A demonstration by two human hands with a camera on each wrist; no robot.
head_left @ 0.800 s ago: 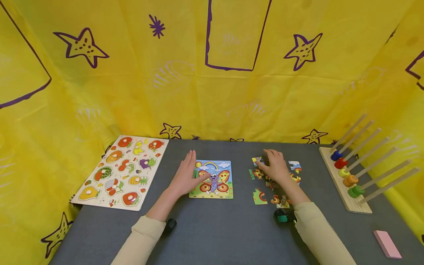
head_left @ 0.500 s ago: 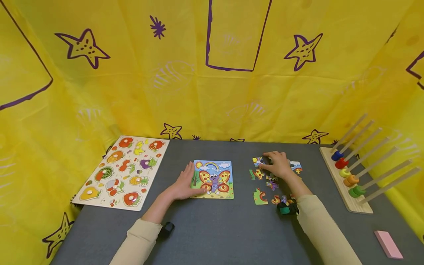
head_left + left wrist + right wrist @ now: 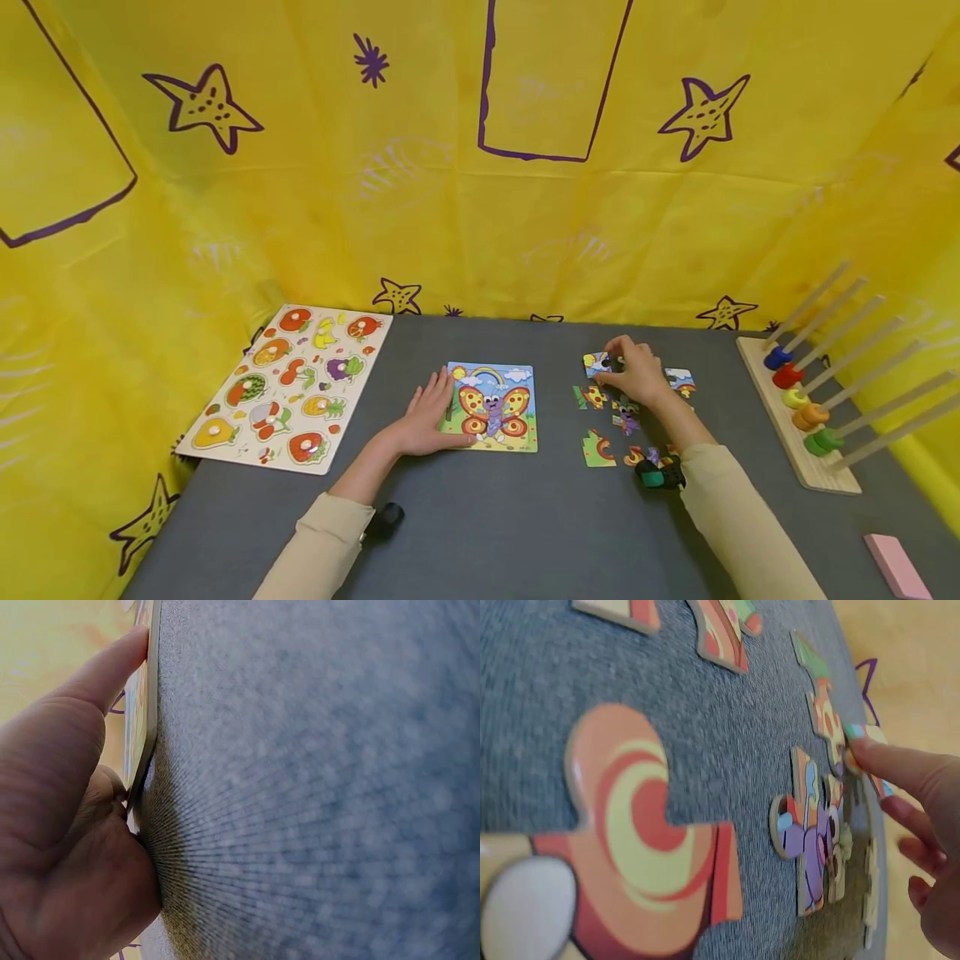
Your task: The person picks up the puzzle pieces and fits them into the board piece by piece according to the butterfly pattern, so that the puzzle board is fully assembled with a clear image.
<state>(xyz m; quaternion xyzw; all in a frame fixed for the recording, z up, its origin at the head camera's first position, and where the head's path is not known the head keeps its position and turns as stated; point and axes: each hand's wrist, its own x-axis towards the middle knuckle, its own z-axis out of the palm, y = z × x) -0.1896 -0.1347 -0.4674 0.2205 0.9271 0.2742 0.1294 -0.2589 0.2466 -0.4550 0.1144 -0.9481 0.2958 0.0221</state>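
The right hand (image 3: 637, 373) has just gone from reaching over the loose pieces to pinching the sun puzzle piece (image 3: 597, 364) between thumb and fingertips, its other fingers bent behind. In the right wrist view that piece looks tipped up from the tabletop (image 3: 517, 517); whether it is wholly clear of the surface I cannot tell. The left hand (image 3: 426, 421) has shifted too: its thumb, which lay across the butterfly, now rests at the near left corner of the butterfly picture board (image 3: 495, 408), with the fingers fairly straight along the left edge, steadying rather than gripping it, I would judge. That leaves nearly the whole picture uncovered as a guide, and the work seems to have passed from choosing a piece to handling one. The board lies flat near the middle of the tabletop. To its right, well short of the right edge, are the other pieces, still apart: the wing-and-tree piece (image 3: 592, 397) just nearer than the sun one, the green corner piece (image 3: 597, 450) nearer again, the purple body piece (image 3: 625, 418) among them, and the cloud-and-rainbow piece (image 3: 681, 380) beyond the right wrist. More are partly hidden under the arm. A fruit peg puzzle (image 3: 288, 392) sits at the far left corner, a wooden ring stacker (image 3: 798, 417) runs along the right edge, and a pink block (image 3: 896, 567) lies nearer, by that edge.
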